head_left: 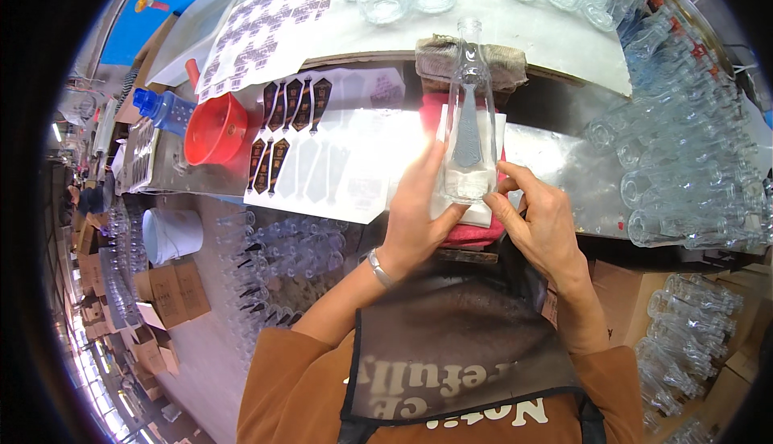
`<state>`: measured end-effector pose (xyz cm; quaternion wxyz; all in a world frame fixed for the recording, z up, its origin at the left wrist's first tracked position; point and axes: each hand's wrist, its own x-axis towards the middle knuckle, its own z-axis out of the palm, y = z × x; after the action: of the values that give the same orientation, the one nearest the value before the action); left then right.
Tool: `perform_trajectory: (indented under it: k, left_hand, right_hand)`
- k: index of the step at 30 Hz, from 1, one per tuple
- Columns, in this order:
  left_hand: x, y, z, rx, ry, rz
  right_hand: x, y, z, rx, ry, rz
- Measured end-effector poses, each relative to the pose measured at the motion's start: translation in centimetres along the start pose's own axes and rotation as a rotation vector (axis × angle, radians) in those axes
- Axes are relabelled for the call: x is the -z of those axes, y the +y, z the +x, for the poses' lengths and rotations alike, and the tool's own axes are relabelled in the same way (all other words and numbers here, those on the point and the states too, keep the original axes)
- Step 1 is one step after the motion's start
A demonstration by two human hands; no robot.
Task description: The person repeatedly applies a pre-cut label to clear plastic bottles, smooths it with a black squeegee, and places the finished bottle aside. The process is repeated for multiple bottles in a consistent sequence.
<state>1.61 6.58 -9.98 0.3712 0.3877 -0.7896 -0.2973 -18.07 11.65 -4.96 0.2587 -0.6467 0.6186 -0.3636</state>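
Note:
A clear glass bottle (481,75) lies with its neck away from me, propped on a rolled beige cloth (435,64) and a pad covered with red cloth (475,237) and white paper. A grey tie-shaped decal (467,132) shows along its body. My left hand (412,212) grips the bottle's lower left side, thumb near the base. At the lower right corner, my right hand (541,220) has its bent index finger and thumb against the glass; its other fingers are curled. Left of the bottle lies a white sheet (366,194) with several dark tie-shaped decals (298,104) and pale tie-shaped patches.
A red plastic dipper (216,134) and a blue bottle (165,110) stand at the left. A printed sheet (270,29) overhangs the raised white shelf (547,53). Glassware (386,5) lines the back; many glass bottles (684,178) are stacked at the right. A white bucket (173,233) sits lower left.

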Motion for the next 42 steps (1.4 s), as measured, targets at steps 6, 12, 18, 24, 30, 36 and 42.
perform_trajectory:
  k: [6,12,18,24,30,36,42]
  left_hand:
    - [1.3,0.7,0.2,0.043,-0.102,-0.063]
    - [4.8,-5.5,2.3,0.135,-0.039,0.129]
    - [4.9,-8.7,4.5,0.161,-0.372,0.733]
    - [10.2,-6.2,-4.7,0.236,-0.402,0.812]
    - [11.1,-4.7,-5.7,0.144,-0.308,0.674]
    - [13.1,-7.3,-9.3,0.158,-0.006,0.516]
    - [11.3,-2.8,-0.4,0.623,0.02,-0.474]
  right_hand:
    - [0.0,-0.1,-0.3,-0.156,-0.016,0.097]
    - [0.5,2.2,-1.9,-0.285,-0.008,0.239]
    - [0.7,1.9,-1.0,-0.246,0.029,0.244]
    - [0.7,5.0,-2.3,-0.282,0.108,0.299]
    - [0.6,4.2,-1.2,-0.227,0.082,0.287]
    - [1.6,4.4,-1.7,-0.284,0.061,0.205]
    - [1.6,4.4,-1.6,-0.278,0.141,0.328]
